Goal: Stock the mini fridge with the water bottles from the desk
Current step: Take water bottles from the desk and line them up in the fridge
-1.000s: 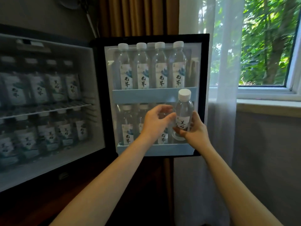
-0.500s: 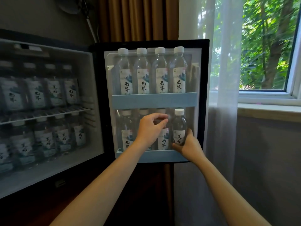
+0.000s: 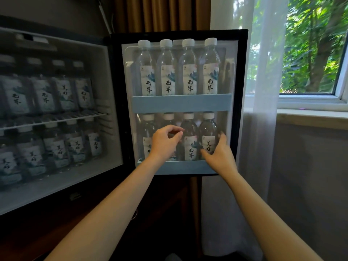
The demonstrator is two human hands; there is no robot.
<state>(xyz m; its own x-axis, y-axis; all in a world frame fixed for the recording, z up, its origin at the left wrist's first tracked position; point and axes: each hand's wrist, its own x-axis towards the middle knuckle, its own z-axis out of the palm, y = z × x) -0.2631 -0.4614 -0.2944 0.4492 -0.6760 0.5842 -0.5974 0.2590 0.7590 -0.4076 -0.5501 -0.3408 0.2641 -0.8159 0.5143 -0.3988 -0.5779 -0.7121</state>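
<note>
Trouble from here is most likely a knocked row. Your right hand (image 3: 218, 155) is spread wide, with thumb and nearly straight fingers flanking the end bottle (image 3: 208, 129) rather than wrapping it. A sideways drag as you pull away could tilt that bottle into the neighbour bottle (image 3: 190, 132) just left of your thumb. Your left hand (image 3: 165, 142) hangs loosely curled, holding nothing I can see, right in front of the row, so a careless brush could rock whatever stands behind its knuckles. The row looks tightly packed, and one lean may pass along it.

The lower door shelf (image 3: 188, 167), directly below both hands, holds four upright bottles, with the end bottle furthest right. The upper door shelf (image 3: 180, 103), above your hands, holds four more. Left of your left hand, the mini fridge (image 3: 113, 72) carries one row on its wire rack (image 3: 56, 120) and another beneath; the count is too blurred to give. No counter shows, so I cannot tell whether any bottles remain there
</note>
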